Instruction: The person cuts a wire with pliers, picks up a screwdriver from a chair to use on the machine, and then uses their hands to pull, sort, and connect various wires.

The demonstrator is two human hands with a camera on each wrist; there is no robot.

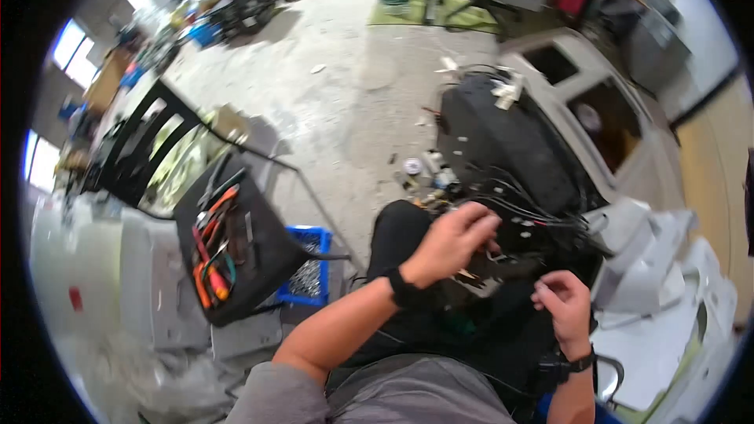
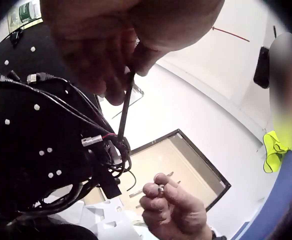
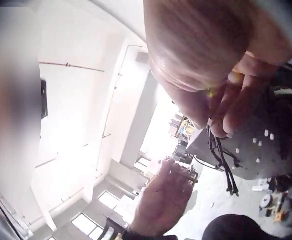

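Note:
My left hand (image 1: 455, 239) is raised over the dark panel (image 1: 503, 122). In the left wrist view it holds a slim dark rod (image 2: 127, 110) between thumb and fingers, pointing down past a bundle of black cables (image 2: 81, 95) with metal connectors. My right hand (image 1: 565, 302) is lower and to the right, its fingertips drawn together. The left wrist view shows that hand pinching a small shiny metal piece (image 2: 161, 189), too small to identify. The hands are apart from each other.
A black chair (image 1: 267, 247) at left carries pliers and screwdrivers (image 1: 212, 279). Beside it stands a blue crate (image 1: 326, 239) of small metal parts. White moulded pieces (image 1: 644, 259) lie at right, below a grey shell (image 1: 652, 141) with openings. Small parts (image 1: 432, 177) litter the floor.

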